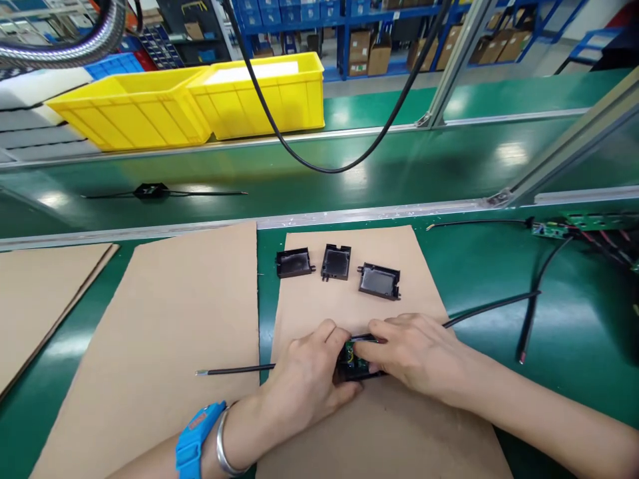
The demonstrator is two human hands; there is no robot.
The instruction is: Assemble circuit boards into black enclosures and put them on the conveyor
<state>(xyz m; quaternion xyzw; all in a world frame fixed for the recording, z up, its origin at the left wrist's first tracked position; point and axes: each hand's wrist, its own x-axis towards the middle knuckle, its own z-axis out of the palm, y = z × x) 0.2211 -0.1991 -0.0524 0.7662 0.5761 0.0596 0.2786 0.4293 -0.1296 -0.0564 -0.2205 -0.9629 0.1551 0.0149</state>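
A small black plastic case [362, 374] with a green circuit board [351, 356] inside lies on the cardboard sheet [309, 426]. My left hand [312, 366] grips the case's left end, thumb along the near side. My right hand [414, 352] is closed over the right end, its fingers pressing at the board; they hide part of it. A black cable [237, 370] with a bare tip comes out to the left under my left hand, and another black cable [492, 306] runs off right from behind my right hand. Beyond lie three black case halves [336, 262], open side up.
Wired circuit boards [552, 229] and loose cables lie at the right. A finished-looking black box with leads [151, 191] rests behind the metal rail [349, 216]. Yellow bins [269, 100] stand farther back; a black cable loop [329, 170] hangs in front. More cardboard [184, 319] lies left.
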